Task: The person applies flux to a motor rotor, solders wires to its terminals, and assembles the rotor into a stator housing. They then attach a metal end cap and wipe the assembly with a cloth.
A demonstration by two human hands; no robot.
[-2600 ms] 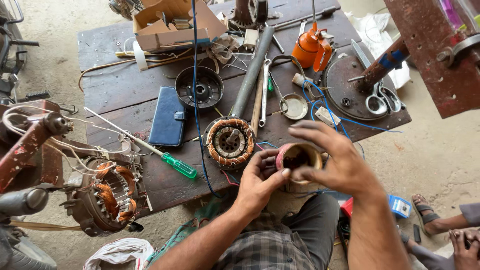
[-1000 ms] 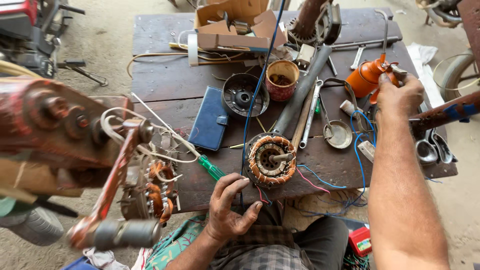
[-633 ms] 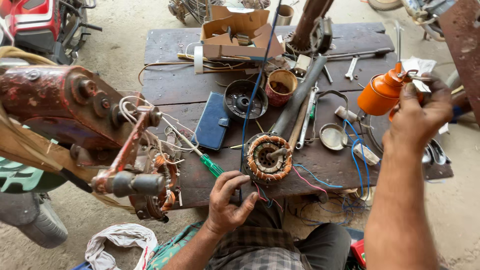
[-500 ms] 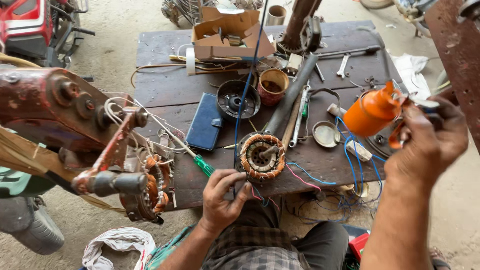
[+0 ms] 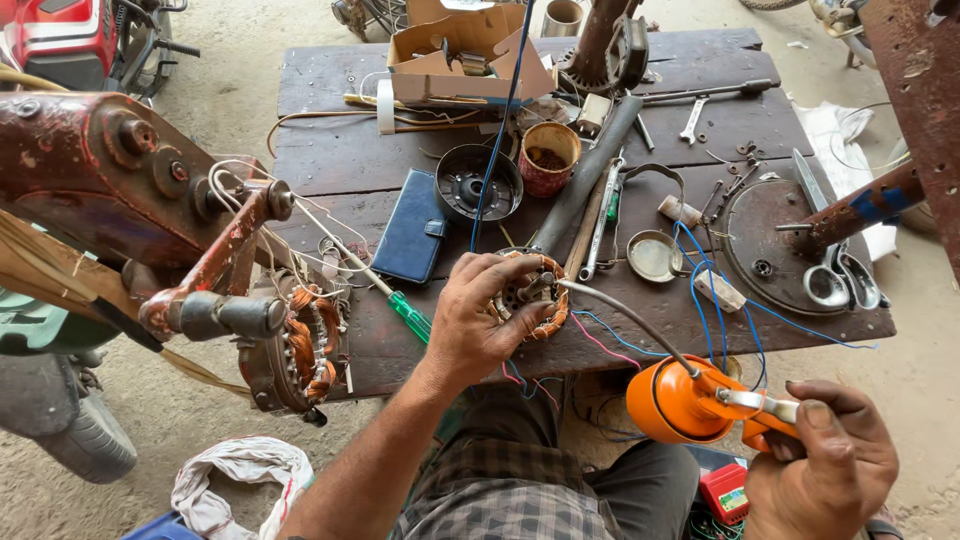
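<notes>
Right hand [image 5: 822, 462] grips the orange oil can [image 5: 678, 400] by its trigger, now lower and nearer the body at lower right than half a second ago, its thin spout reaching up-left to the copper-wound stator [image 5: 532, 292]. Left hand [image 5: 483, 312] has closed over that stator at the middle of the dark wooden table's [image 5: 330, 170] near edge. Tools crowd the planks; bare concrete floor [image 5: 215, 60] surrounds them, and a rusty red machine [image 5: 110, 190] blocks the left.

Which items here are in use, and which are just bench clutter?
In use:
left hand on copper-wound stator
right hand holding orange oil can, spout at the stator

Lying about:
green screwdriver
blue wallet
rusty tin
cardboard box
scissors
</notes>
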